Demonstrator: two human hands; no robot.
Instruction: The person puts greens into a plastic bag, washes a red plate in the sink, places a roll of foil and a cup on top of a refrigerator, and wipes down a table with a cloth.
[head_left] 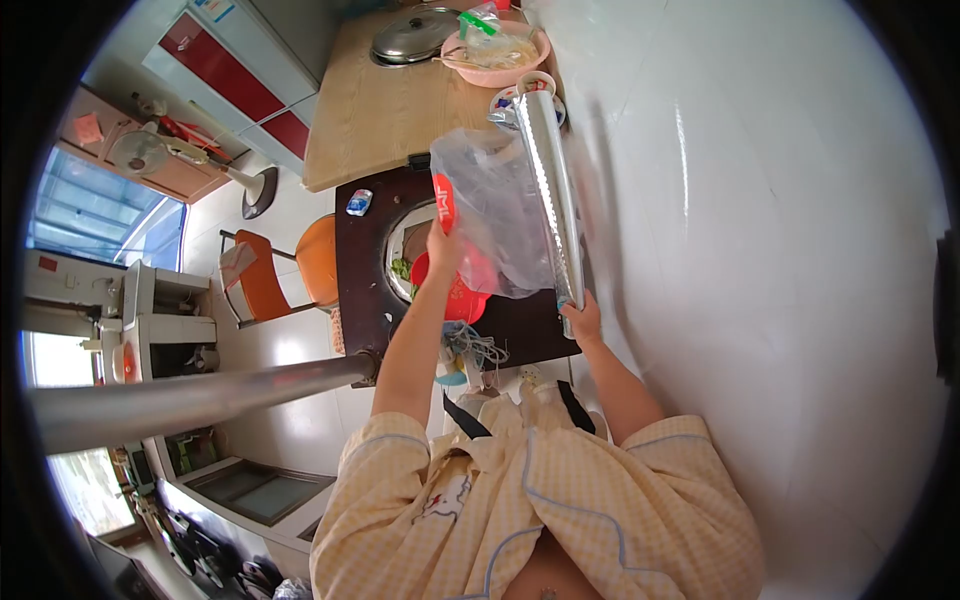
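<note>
My left hand (440,243) reaches over a dark table and is closed on the edge of a clear plastic sheet (495,205), beside a red label with white letters. My right hand (584,318) grips the near end of a long, shiny silver roll (549,185) with a jagged edge down one side. The sheet spreads between my left hand and the roll; whether it joins the roll I cannot tell. Below the sheet is a red basin (465,303), partly covered. Green leaves (402,268) show left of my left wrist, by a round pale-rimmed plate.
A wooden table (350,110) adjoins the dark one (358,270) and holds a metal lid (412,36) and a pink basin (497,55). A blue-and-white packet (359,202) lies nearby. Orange chairs (268,270) stand left, a metal pole (220,395) crosses the lower left, and a white wall (760,200) rises right.
</note>
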